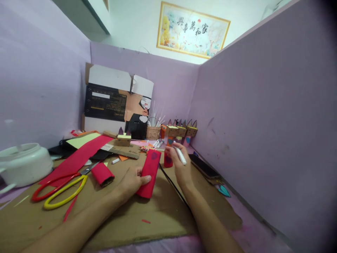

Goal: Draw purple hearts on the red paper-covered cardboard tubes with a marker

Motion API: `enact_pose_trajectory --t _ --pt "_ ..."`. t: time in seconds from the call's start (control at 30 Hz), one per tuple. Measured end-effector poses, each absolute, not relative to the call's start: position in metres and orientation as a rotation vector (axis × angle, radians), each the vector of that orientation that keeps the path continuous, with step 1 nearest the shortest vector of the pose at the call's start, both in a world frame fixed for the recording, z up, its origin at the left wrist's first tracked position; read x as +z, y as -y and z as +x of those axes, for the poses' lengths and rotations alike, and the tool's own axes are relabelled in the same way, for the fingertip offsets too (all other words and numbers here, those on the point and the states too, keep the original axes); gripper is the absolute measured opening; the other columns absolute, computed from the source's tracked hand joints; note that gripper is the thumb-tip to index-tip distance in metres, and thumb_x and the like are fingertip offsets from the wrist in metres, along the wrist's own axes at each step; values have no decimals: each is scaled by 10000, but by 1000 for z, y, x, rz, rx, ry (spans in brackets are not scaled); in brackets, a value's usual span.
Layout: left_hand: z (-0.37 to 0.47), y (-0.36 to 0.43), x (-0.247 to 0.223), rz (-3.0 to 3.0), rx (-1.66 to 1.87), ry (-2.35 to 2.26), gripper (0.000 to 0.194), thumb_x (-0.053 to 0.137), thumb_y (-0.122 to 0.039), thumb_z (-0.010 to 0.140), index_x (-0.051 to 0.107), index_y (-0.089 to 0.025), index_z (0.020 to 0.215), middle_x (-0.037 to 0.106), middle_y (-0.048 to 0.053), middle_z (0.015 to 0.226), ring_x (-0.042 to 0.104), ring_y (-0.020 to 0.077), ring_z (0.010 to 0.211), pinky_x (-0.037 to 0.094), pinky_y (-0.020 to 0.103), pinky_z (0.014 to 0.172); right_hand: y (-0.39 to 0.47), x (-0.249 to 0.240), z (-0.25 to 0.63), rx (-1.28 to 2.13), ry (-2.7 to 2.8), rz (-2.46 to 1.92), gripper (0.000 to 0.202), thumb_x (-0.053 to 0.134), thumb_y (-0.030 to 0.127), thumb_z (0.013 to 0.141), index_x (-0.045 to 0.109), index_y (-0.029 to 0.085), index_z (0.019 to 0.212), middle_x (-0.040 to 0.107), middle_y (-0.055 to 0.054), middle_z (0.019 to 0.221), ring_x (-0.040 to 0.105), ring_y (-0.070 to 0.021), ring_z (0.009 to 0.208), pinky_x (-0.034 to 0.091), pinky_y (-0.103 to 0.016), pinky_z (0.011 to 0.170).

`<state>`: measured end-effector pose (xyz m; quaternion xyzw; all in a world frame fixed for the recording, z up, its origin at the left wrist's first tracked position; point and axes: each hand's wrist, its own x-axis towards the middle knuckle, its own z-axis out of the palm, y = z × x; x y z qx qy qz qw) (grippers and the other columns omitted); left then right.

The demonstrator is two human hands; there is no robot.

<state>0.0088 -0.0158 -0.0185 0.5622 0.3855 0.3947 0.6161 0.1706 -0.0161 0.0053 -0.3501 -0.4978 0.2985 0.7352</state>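
My left hand (pixel 134 182) is closed round the lower part of a long red paper-covered piece (pixel 150 175), its thumb across the front. A dark heart shows near the top of that piece. In my right hand (pixel 180 168) is a white marker (pixel 179 153), held just right of the red piece and apart from it. Behind my right hand stands a short red roll (pixel 167 160), partly hidden. Another red paper-covered tube (pixel 102 174) lies left of my left hand, its open end facing me.
Red-and-yellow scissors (pixel 63 191) lie at the left beside a long red paper strip (pixel 84 154) and a white pot (pixel 25 163). Cardboard figures with ears (pixel 179 131) stand at the back. A dark phone (pixel 204 166) lies at the right. Brown cardboard (pixel 118 225) covers the table.
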Motion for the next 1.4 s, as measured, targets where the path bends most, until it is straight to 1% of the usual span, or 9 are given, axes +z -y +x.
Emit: enact_pose_trajectory --t 0.1,0.23,0.3,0.4,0.5,0.63,0.83,1.07,1.4 --pt "9 13 -19 1237 920 -968 295 715 -292 494 575 -127 695 595 2 582 491 118 512 360 247 532 23 6 176 620 1106 -765 365 513 460 820 574 173 1037 685 -48 747 637 -172 628 504 -297 589" --pt "11 15 -16 1166 933 -997 249 699 -265 494 543 -139 642 544 -28 524 476 115 507 337 240 532 33 2 173 661 1234 -715 406 467 514 830 657 172 938 629 -17 596 592 -148 519 484 -275 502" --pt "11 16 -15 1145 943 -990 255 708 -251 479 527 -143 621 533 -36 524 471 111 518 331 235 543 36 -2 169 655 1298 -729 396 470 504 831 679 174 898 618 -18 593 576 -140 511 470 -267 484" --pt "11 17 -14 1131 949 -990 272 716 -241 464 533 -140 638 550 -31 552 465 106 527 331 232 554 38 -6 164 650 1339 -778 330 502 441 828 665 176 936 635 -24 624 588 -150 547 480 -281 519" --pt "12 17 -14 1146 958 -1007 270 714 -248 465 535 -136 632 542 -31 543 436 96 506 312 226 535 37 -9 162 620 1299 -824 222 576 363 774 626 177 885 650 -25 639 614 -169 584 498 -299 557" --pt "13 18 -15 1152 963 -989 256 708 -266 467 543 -136 613 525 -32 522 437 101 499 309 231 529 35 -11 163 558 1323 -889 174 628 325 712 611 178 803 653 -32 629 611 -174 553 484 -286 520" --pt "13 17 -15 1153 942 -1025 183 668 -225 500 561 -132 615 549 -19 531 465 112 497 339 240 528 39 -11 164 327 1458 -978 221 539 351 805 623 170 711 608 -12 563 565 -142 515 435 -249 500" --pt "14 17 -15 1137 965 -1042 115 640 -172 527 589 -127 620 544 -30 491 459 103 470 343 228 513 38 -12 167 165 1607 -1078 189 541 325 807 632 173 742 621 -16 576 563 -139 500 416 -238 478" --pt "14 20 -11 1133 982 -1069 72 596 -136 540 605 -127 611 561 -25 504 479 104 476 356 221 506 36 -15 167 102 1636 -1106 171 530 311 810 620 177 754 611 -14 578 543 -132 484 403 -231 463"
